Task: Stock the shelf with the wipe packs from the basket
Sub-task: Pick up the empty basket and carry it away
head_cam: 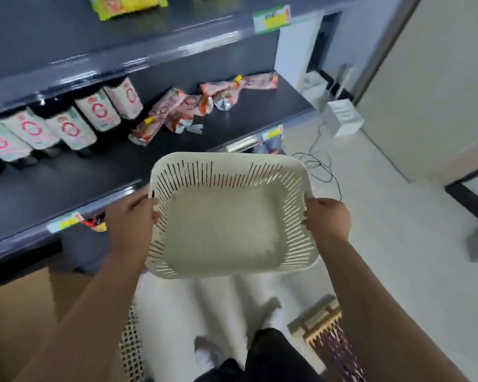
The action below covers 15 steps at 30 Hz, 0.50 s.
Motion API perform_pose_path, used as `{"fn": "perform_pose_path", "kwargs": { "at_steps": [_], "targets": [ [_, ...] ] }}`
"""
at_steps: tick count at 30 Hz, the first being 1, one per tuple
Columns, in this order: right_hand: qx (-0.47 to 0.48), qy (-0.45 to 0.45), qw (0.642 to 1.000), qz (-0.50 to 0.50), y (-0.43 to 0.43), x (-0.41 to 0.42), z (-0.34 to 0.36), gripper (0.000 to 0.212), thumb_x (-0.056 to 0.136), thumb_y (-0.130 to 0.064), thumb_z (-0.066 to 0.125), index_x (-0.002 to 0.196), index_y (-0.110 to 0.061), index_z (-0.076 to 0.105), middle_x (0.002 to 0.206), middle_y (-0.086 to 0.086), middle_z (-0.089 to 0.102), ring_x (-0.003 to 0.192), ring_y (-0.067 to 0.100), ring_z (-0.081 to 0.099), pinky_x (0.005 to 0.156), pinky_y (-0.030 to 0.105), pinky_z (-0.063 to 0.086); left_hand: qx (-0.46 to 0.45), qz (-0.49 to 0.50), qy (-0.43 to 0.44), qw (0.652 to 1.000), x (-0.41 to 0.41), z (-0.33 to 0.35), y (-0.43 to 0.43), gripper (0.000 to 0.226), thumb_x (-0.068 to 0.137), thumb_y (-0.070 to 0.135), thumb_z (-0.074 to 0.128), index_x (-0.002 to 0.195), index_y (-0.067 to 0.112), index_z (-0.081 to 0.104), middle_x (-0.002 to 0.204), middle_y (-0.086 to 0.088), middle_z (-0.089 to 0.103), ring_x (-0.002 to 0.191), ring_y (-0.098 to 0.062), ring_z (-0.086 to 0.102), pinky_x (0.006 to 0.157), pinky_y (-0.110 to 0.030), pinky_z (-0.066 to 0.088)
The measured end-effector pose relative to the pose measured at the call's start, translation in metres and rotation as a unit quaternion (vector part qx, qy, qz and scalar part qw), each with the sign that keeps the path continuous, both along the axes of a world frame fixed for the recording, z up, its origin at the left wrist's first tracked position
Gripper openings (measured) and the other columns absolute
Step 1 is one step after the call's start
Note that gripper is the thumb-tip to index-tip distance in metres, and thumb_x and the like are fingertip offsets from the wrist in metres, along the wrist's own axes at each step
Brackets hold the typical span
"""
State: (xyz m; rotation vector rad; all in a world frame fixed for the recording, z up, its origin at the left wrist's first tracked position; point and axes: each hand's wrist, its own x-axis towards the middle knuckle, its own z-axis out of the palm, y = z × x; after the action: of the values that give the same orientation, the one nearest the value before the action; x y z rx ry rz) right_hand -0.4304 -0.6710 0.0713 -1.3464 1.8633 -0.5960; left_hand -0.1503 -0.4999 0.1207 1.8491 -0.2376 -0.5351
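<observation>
Out front of shelf (271,108), basket (226,158) held at both side rims: L hand (130,216) & R hand (327,219) fingers curled round them; wipe packs (177,108) lie on shelf, right of bottles (94,108).

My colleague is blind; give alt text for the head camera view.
The left hand and right hand hold an empty white basket by its rim before a dark shelf. Pink wipe packs lie on it beside white-labelled bottles.

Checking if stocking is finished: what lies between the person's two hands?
In the head view, only the cream slotted plastic basket lies between the left hand and right hand; each grips its rim, and its inside is bare.
</observation>
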Motion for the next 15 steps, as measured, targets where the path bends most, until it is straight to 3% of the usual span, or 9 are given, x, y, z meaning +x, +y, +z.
{"fn": "perform_pose_path", "kwargs": {
  "at_steps": [4,6,9,12,15],
  "targets": [
    [-0.005,0.009,0.997,-0.076,-0.032,-0.08,-0.007,0.039,0.071,-0.038,0.047,0.076,-0.006,0.068,0.07,0.015,0.07,0.067,0.038,0.07,0.064,0.045,0.062,0.018,-0.079,-0.008,0.997,-0.053,-0.006,-0.075,0.038,0.09,0.008,0.061,0.123,0.021,0.076,0.088,0.0,0.078,0.071,-0.018,0.069,0.077,-0.038,0.061],
    [-0.013,0.02,0.995,-0.1,-0.047,-0.115,-0.008,0.039,0.07,-0.036,0.044,0.075,-0.003,0.065,0.073,0.02,0.068,0.056,0.03,0.061,0.055,0.035,0.05,0.016,-0.108,0.003,0.994,-0.082,-0.007,-0.109,0.039,0.093,0.005,0.061,0.127,0.018,0.074,0.093,-0.001,0.078,0.075,-0.018,0.071,0.081,-0.038,0.062],
    [-0.018,0.039,0.992,-0.12,-0.067,-0.166,-0.01,0.039,0.07,-0.034,0.041,0.074,-0.002,0.063,0.071,0.02,0.068,0.055,0.023,0.052,0.053,0.03,0.039,0.011,-0.144,-0.002,0.99,-0.128,-0.009,-0.156,0.038,0.093,0.004,0.06,0.127,0.016,0.073,0.098,-0.003,0.078,0.077,-0.019,0.072,0.08,-0.038,0.063],
    [-0.015,0.059,0.989,-0.135,-0.081,-0.217,-0.011,0.027,0.069,-0.025,0.044,0.07,-0.001,0.057,0.062,0.015,0.065,0.053,0.023,0.046,0.051,0.029,0.033,0.007,-0.196,-0.017,0.981,-0.173,-0.007,-0.2,0.038,0.091,0.005,0.059,0.122,0.019,0.076,0.091,0.002,0.079,0.079,-0.02,0.072,0.08,-0.041,0.063],
    [-0.009,0.078,0.986,-0.144,-0.092,-0.261,-0.012,0.008,0.068,-0.013,0.048,0.06,-0.013,0.046,0.057,0.007,0.052,0.053,0.022,0.038,0.051,0.029,0.027,0.0,-0.229,-0.015,0.973,-0.215,-0.009,-0.243,0.038,0.091,0.007,0.059,0.12,0.022,0.077,0.091,0.002,0.08,0.081,-0.02,0.073,0.077,-0.038,0.062]
  ]
}}
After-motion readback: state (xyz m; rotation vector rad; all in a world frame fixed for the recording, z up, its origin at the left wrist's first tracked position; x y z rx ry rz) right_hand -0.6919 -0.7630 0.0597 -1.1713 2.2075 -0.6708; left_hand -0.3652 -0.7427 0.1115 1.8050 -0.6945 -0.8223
